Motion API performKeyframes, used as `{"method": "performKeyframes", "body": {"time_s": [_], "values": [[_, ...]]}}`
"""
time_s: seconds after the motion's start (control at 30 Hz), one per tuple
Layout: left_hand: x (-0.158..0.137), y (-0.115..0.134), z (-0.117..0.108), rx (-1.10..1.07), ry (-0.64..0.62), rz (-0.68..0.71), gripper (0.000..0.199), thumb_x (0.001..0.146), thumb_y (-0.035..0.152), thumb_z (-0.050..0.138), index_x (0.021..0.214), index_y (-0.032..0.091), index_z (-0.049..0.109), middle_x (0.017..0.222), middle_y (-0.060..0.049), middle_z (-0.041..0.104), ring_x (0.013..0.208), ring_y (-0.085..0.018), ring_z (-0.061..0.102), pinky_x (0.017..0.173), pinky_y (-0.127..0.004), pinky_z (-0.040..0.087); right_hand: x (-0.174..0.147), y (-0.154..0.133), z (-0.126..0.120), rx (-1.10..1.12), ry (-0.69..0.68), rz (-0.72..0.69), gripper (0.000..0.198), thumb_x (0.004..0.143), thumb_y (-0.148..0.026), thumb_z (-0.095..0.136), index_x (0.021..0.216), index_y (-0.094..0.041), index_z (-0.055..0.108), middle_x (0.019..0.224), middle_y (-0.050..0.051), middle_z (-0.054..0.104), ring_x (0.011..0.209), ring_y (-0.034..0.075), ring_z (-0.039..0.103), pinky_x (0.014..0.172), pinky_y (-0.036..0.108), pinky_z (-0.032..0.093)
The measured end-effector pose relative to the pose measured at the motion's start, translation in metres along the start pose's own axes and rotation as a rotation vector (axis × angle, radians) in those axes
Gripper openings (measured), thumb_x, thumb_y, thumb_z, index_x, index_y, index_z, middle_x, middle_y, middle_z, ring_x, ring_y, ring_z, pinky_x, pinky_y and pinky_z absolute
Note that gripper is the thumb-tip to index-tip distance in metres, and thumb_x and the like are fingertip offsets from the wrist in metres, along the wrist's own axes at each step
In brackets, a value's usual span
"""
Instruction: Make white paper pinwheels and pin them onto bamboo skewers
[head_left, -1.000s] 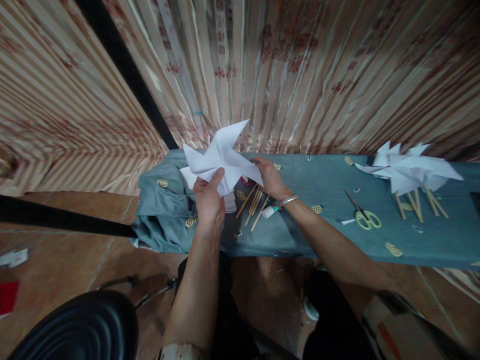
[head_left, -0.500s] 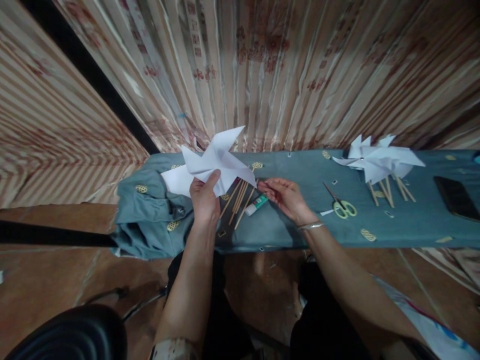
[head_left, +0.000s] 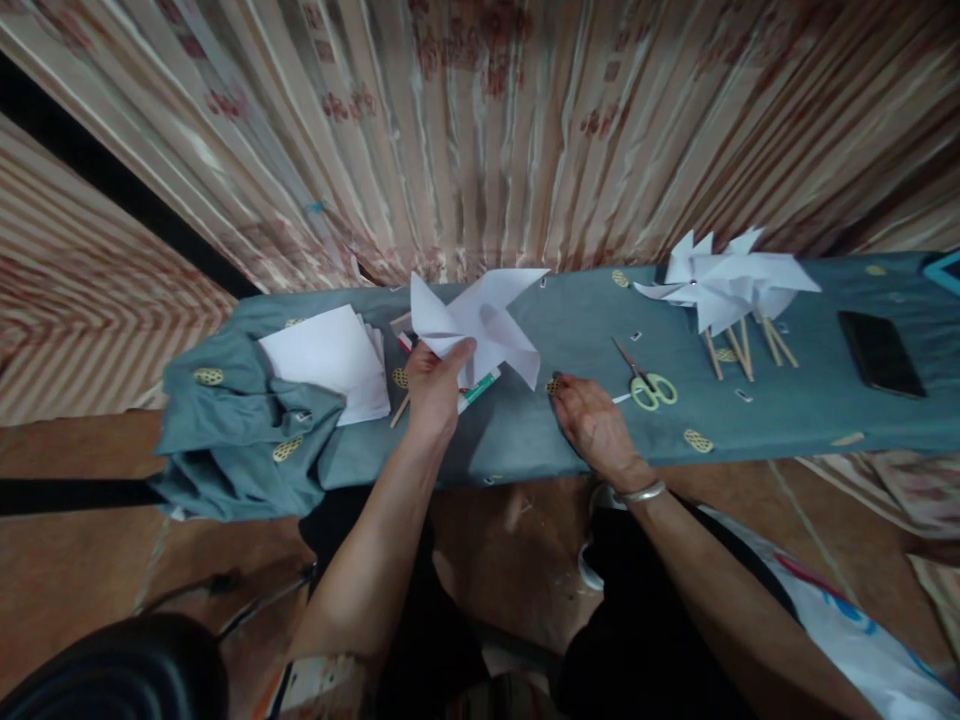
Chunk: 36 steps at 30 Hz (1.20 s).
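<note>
My left hand pinches a white paper pinwheel head between thumb and fingers, holding it above the cloth. Under it, partly covered, lie a green and white glue stick and wooden sticks. My right hand is down at the cloth-covered surface, right of the pinwheel head, its fingers pressed together. Whatever is at those fingertips is too small or hidden to make out. Just right of that hand lie scissors with light green handles, beside a thin white paper scrap.
A stack of white paper lies at the left on the grey-green cloth. Several pinwheels on sticks lie at the right, with a dark phone beyond them. A striped curtain hangs behind. A black stool stands at lower left.
My right hand has moved away from the pinwheel head and down to the cloth. The pinwheel head has shifted right with my left hand, uncovering the paper stack. The view has turned slightly right.
</note>
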<state>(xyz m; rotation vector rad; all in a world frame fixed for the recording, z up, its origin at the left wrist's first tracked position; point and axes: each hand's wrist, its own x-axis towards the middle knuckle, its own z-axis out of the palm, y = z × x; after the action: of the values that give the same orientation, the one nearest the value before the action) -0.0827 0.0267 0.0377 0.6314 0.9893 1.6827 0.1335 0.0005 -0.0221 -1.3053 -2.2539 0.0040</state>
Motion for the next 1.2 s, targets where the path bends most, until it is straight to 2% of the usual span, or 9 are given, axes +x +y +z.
{"method": "performKeyframes", "body": {"time_s": [0.13, 0.37, 0.47, 0.7, 1.03, 1.2], "values": [[0.0, -0.009, 0.009, 0.025, -0.021, 0.006, 0.029, 0.056, 0.023, 0.082, 0.079, 0.016, 0.067, 0.075, 0.0, 0.072, 0.071, -0.016, 0.067, 0.075, -0.03, 0.052, -0.001, 0.0, -0.002, 0.102, 0.012, 0.02, 0.02, 0.095, -0.022, 0.047, 0.1, -0.017, 0.066, 0.112, 0.016, 0.07, 0.105, 0.027, 0.064, 0.095, 0.046, 0.051], [0.001, -0.023, 0.015, 0.067, -0.051, 0.014, 0.026, 0.059, 0.022, 0.079, 0.081, 0.015, 0.067, 0.077, 0.0, 0.072, 0.071, -0.015, 0.065, 0.074, -0.029, 0.05, 0.006, 0.006, -0.004, 0.312, 0.035, 0.214, 0.014, 0.089, -0.021, 0.053, 0.083, -0.021, 0.065, 0.103, 0.01, 0.071, 0.1, 0.024, 0.067, 0.093, 0.041, 0.052], [0.0, -0.027, 0.018, 0.077, -0.063, 0.008, 0.026, 0.059, 0.021, 0.079, 0.081, 0.016, 0.067, 0.078, 0.0, 0.071, 0.069, -0.013, 0.063, 0.071, -0.027, 0.049, 0.007, 0.008, -0.005, 0.343, 0.029, 0.265, 0.012, 0.086, -0.021, 0.054, 0.084, -0.022, 0.066, 0.103, 0.009, 0.071, 0.101, 0.024, 0.067, 0.094, 0.04, 0.052], [-0.005, -0.027, 0.025, 0.099, -0.079, 0.001, 0.024, 0.058, 0.02, 0.078, 0.079, 0.016, 0.067, 0.072, 0.002, 0.069, 0.064, -0.012, 0.06, 0.066, -0.025, 0.047, 0.005, 0.009, -0.005, 0.334, -0.028, 0.251, 0.012, 0.084, -0.023, 0.057, 0.08, -0.023, 0.068, 0.105, 0.009, 0.07, 0.104, 0.024, 0.066, 0.094, 0.04, 0.051], [-0.006, -0.03, 0.025, 0.079, -0.106, 0.001, 0.025, 0.058, 0.019, 0.078, 0.08, 0.016, 0.067, 0.072, 0.002, 0.07, 0.064, -0.012, 0.06, 0.066, -0.025, 0.048, 0.0, 0.0, -0.003, 0.311, 0.007, 0.211, 0.014, 0.086, -0.02, 0.05, 0.079, -0.022, 0.062, 0.106, 0.012, 0.069, 0.107, 0.025, 0.064, 0.095, 0.042, 0.049], [-0.006, -0.031, 0.023, 0.142, -0.119, 0.059, 0.024, 0.06, 0.02, 0.077, 0.081, 0.017, 0.066, 0.075, 0.002, 0.071, 0.067, -0.014, 0.061, 0.068, -0.026, 0.048, -0.004, 0.003, -0.01, 0.349, 0.061, 0.291, 0.013, 0.086, -0.024, 0.054, 0.078, -0.021, 0.064, 0.111, 0.013, 0.067, 0.11, 0.027, 0.063, 0.098, 0.047, 0.048]]}}
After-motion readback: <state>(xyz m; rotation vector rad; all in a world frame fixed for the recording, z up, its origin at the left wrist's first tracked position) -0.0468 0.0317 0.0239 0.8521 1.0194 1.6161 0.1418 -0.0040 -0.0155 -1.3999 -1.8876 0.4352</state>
